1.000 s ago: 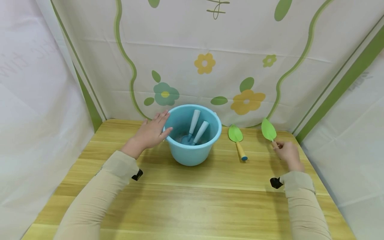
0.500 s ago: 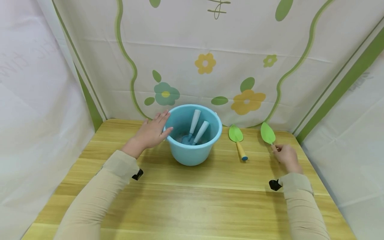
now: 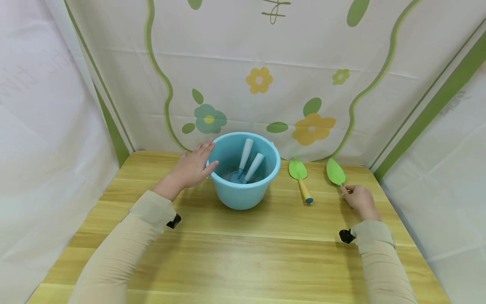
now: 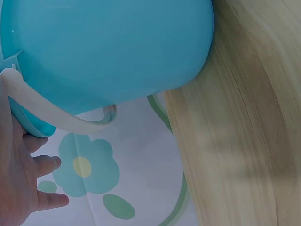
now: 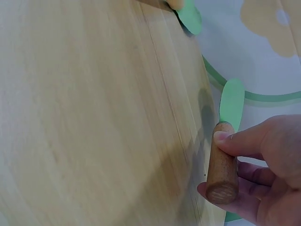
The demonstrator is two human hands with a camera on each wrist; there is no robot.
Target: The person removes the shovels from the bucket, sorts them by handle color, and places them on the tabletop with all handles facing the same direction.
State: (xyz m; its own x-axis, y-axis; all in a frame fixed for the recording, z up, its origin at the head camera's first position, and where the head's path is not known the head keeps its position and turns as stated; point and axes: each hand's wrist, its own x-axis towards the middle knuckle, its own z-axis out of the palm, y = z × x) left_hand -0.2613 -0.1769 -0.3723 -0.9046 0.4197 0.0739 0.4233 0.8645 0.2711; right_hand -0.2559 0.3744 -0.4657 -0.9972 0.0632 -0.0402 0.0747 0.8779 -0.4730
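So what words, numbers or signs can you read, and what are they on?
Left cloth: faint grey letters, too blurred to read for sure.
Back cloth: a green looped mark, cut off; no readable word.
Right cloth: a faint mark, too blurred.
Blue bucket and held trowel: no writing I can see.

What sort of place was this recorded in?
Probably a curtained recording booth, perhaps indoors: a flower-printed curtain hangs behind a wood-grain tabletop, with white side panels to left and right.
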